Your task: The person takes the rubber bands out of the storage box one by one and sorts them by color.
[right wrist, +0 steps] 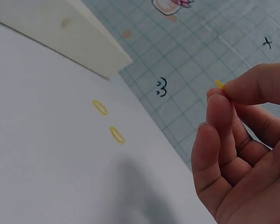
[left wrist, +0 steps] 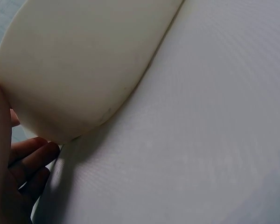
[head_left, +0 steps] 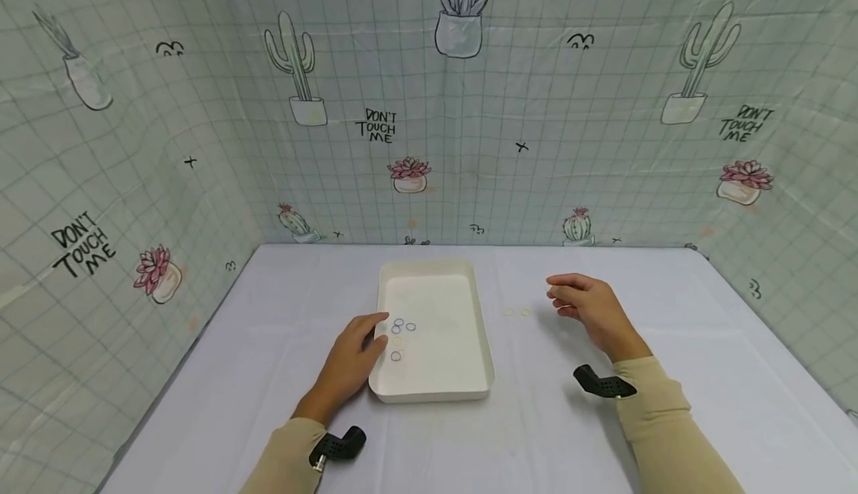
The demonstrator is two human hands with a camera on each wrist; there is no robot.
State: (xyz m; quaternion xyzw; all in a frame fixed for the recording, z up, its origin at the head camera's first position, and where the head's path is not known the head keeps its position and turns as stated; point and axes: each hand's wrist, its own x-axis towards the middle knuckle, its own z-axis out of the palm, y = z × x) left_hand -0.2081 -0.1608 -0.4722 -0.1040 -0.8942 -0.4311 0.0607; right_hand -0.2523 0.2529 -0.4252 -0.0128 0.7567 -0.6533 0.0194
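Note:
A shallow white tray lies in the middle of the table, with several small blue rings and pale yellow rings near its left side. My left hand grips the tray's left rim, thumb over the edge and fingers curled against the outer wall. My right hand hovers above the table to the right of the tray. It pinches a small yellow ring between thumb and forefinger. Two more yellow rings lie on the cloth between that hand and the tray, one beside the other.
A white cloth covers the table. Cactus-print curtain walls close it in at the back and on both sides. A black camera mount sits on each wrist, left and right.

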